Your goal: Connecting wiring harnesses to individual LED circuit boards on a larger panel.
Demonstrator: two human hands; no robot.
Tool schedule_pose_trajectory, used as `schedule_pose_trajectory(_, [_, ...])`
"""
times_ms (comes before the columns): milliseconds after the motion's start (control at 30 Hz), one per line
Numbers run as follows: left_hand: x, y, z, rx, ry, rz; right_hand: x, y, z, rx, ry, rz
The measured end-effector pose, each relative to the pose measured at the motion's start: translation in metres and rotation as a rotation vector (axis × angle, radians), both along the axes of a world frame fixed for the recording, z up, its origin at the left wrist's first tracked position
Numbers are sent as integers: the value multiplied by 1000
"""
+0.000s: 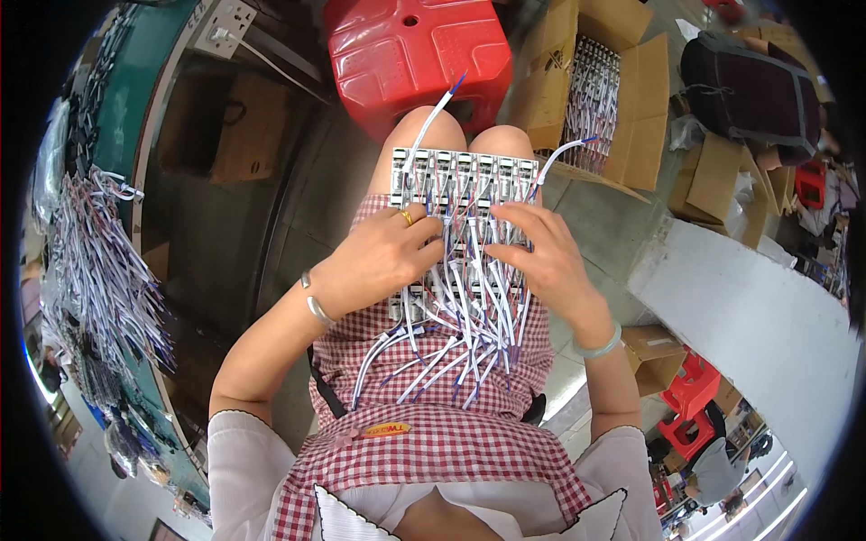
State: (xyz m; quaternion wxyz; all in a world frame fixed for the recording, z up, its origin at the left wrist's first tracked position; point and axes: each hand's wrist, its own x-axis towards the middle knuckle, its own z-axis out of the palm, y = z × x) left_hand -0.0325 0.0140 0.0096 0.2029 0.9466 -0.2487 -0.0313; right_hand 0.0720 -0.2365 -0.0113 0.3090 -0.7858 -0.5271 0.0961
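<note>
A panel of small circuit boards (465, 165) lies across my lap, its rows carrying silver and black parts. Many white cables (465, 311) with blue ends spread over it and trail onto my checked apron. Two more stick out past its far edge: one cable (427, 126) at the left and another cable (561, 149) at the right. My left hand (383, 251) is over the panel's left side, fingers bent and closed among the wires; their tips are partly hidden. My right hand (548, 263) reaches in from the right side, thumb and forefinger apart, tips at the wires.
A red plastic stool (419, 54) stands just beyond my knees. To its right, an open cardboard box (631, 117) holds more wired panels. A large bundle of white cables (104, 261) hangs along the green-topped bench (135, 90) at left. A pale surface (749, 307) is at right.
</note>
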Motion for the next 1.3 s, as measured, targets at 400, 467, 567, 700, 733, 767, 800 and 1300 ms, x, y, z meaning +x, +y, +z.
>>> schedule_pose_trajectory(400, [48,14,-35,-302,-344,550,31,9,5,-166,42,178])
schedule_pose_trajectory(467, [56,13,-44,-319,-389,550,31,11,4,-145,71,218])
schedule_pose_trajectory(567, [60,12,-58,-598,-39,739,34,12,6,-151,112,245])
schedule_pose_trajectory(700, [62,7,-64,-575,-106,779,39,16,10,-172,147,266])
schedule_pose_trajectory(733, [63,7,-65,-528,-138,776,40,17,11,-188,158,279])
schedule_pose_trajectory(767, [63,7,-66,-481,-170,772,41,18,12,-204,170,291])
schedule_pose_trajectory(800, [63,8,-66,-479,-170,774,41,18,13,-203,170,293])
schedule_pose_trajectory(1300, [6,-3,-6,-168,-38,185,41,42,-18,140,703,-428])
